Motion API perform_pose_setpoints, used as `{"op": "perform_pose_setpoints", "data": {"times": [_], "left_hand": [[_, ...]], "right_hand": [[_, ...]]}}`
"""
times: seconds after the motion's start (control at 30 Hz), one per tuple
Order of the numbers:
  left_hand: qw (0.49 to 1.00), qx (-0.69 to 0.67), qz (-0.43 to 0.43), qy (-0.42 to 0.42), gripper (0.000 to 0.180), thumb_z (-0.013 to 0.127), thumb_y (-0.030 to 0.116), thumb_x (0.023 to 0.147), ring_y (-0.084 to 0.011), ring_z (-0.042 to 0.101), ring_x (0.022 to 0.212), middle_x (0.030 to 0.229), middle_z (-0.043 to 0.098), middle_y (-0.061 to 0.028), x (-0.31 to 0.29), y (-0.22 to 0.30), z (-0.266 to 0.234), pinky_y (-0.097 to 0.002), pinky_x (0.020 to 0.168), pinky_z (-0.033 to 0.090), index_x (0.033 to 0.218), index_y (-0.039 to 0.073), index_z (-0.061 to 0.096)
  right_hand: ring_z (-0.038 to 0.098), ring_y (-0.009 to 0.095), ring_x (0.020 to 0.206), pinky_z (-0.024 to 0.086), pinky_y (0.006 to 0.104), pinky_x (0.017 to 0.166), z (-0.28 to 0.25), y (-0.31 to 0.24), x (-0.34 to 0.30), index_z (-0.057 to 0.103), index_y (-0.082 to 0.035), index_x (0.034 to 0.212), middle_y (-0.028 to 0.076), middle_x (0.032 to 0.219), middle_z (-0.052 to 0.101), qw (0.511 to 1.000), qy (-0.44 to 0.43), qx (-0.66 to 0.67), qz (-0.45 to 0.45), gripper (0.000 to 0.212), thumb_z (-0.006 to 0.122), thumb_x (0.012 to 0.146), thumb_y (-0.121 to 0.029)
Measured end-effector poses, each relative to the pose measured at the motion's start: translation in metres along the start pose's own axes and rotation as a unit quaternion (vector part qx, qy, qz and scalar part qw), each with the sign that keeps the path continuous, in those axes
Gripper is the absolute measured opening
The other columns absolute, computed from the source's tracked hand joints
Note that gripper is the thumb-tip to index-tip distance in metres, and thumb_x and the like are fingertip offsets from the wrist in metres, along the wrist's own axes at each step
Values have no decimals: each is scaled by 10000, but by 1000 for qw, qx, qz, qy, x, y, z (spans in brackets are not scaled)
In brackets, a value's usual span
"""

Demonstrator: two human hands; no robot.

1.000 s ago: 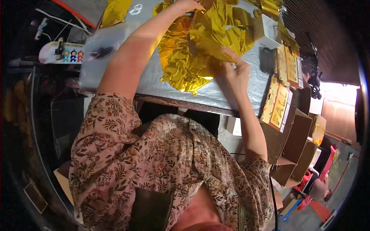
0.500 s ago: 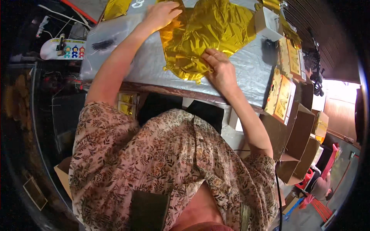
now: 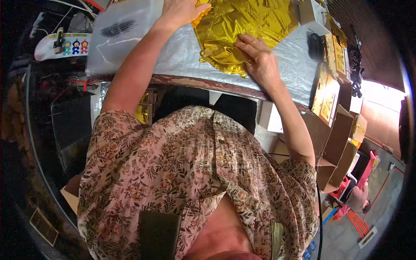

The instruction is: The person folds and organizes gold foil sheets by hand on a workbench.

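Observation:
A crinkled, flat gold foil balloon (image 3: pixel 229 26) with small tabs on its near edge lies on the plastic-covered table (image 3: pixel 177 56). My left hand (image 3: pixel 182 11) rests at the foil's left edge, its thumb stretched out over the gold; the picture's top edge cuts off its other fingers. Lower down on the foil, my right hand (image 3: pixel 262 63) lies with its fingers stretched out across the near part, palm side down. The foil's far end is out of view.
A clear plastic sheet (image 3: pixel 117 47) covers the table's left side. To the right stand a white box (image 3: pixel 313 17), printed boxes (image 3: pixel 325 102) and open cardboard cartons (image 3: pixel 336 143). Another person (image 3: pixel 357 197) is far right. More gold foil (image 3: pixel 143 113) shows below the table edge.
The table, foil and both hands sit higher in the picture and a little to the right. My right hand's fingers, bent at the foil before, now lie flatter on it.

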State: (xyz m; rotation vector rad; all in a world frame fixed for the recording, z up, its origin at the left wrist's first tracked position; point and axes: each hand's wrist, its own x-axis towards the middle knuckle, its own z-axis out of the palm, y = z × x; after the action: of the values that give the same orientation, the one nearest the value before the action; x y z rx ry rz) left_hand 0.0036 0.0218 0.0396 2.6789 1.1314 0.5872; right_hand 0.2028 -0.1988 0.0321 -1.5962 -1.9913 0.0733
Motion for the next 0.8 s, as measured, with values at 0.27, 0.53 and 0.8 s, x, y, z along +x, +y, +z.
{"op": "perform_pose_setpoints", "data": {"times": [0.27, 0.53, 0.8], "left_hand": [[980, -156, 119, -14, 527, 633, 481, 978, -346, 454, 1402, 1473, 555, -156, -7, 13, -3, -545, 1127, 314, 1347, 106, 658], [982, -71, 140, -110, 567, 682, 510, 927, -336, 470, 1377, 1480, 543, -150, -20, 33, -15, -542, 1119, 316, 1315, 98, 673], [983, -107, 143, -36, 567, 704, 472, 923, -375, 477, 1350, 1459, 531, -174, -11, 33, -10, -525, 1107, 347, 1363, 117, 654]], "right_hand": [[568, 338, 1319, 390, 478, 1164, -4, -5, -7, 680, -83, 1272, 124, 1400, 627, 999, -48, -17, 8, 568, 771, 723, 29], [373, 339, 1501, 215, 491, 1254, -46, -16, 5, 601, -102, 1405, 131, 1539, 515, 981, -146, 72, 106, 629, 683, 793, 17], [250, 391, 1541, 125, 544, 1248, -12, 3, -6, 445, -139, 1540, 159, 1645, 339, 986, -101, -88, 99, 503, 518, 1064, -286]]}}
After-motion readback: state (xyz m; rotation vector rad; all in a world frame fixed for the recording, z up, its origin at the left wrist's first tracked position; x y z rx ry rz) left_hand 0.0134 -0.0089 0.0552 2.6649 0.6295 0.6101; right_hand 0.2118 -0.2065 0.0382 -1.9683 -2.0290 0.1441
